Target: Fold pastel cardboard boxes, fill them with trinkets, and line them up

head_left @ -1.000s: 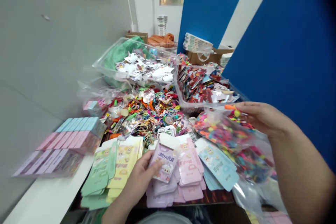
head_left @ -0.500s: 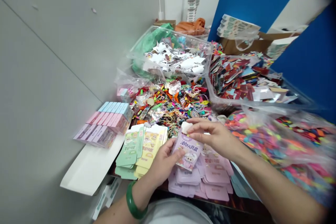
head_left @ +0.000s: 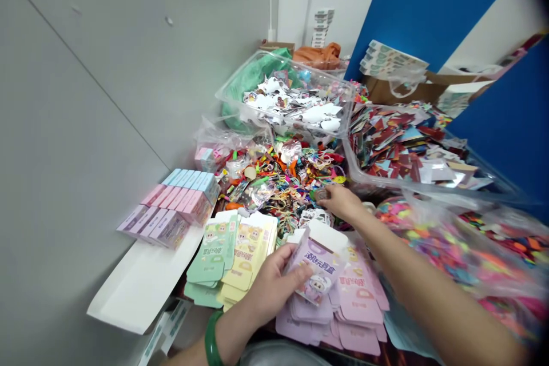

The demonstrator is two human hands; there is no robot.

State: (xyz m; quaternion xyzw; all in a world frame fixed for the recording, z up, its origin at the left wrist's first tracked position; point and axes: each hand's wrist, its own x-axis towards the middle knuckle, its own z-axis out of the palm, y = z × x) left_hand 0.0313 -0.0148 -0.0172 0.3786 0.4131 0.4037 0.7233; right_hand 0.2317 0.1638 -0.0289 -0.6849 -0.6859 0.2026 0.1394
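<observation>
My left hand (head_left: 281, 280) is closed around a small purple cardboard box (head_left: 317, 269) with a cartoon figure, its white top flap standing up. My right hand (head_left: 341, 201) reaches into the near right side of a heap of small trinkets (head_left: 283, 174), fingertips closed on a round, flat greyish trinket (head_left: 321, 195). Below the box lie stacks of flat purple cartons (head_left: 304, 326) and pink cartons (head_left: 360, 309). Yellow cartons (head_left: 244, 257) and green cartons (head_left: 213, 260) lie left of my left hand.
Rows of filled boxes (head_left: 175, 200) stand on a white card tray (head_left: 141, 286) by the grey wall. Clear bins hold white paper pieces (head_left: 295, 103) and red-blue cards (head_left: 394, 143). Plastic bags of colourful bits (head_left: 446, 234) lie at right, close to my right forearm.
My right hand has left the box's top flap and moved forward into the trinket heap. The box, held in my left hand, now shows its flap raised. The view has shifted slightly.
</observation>
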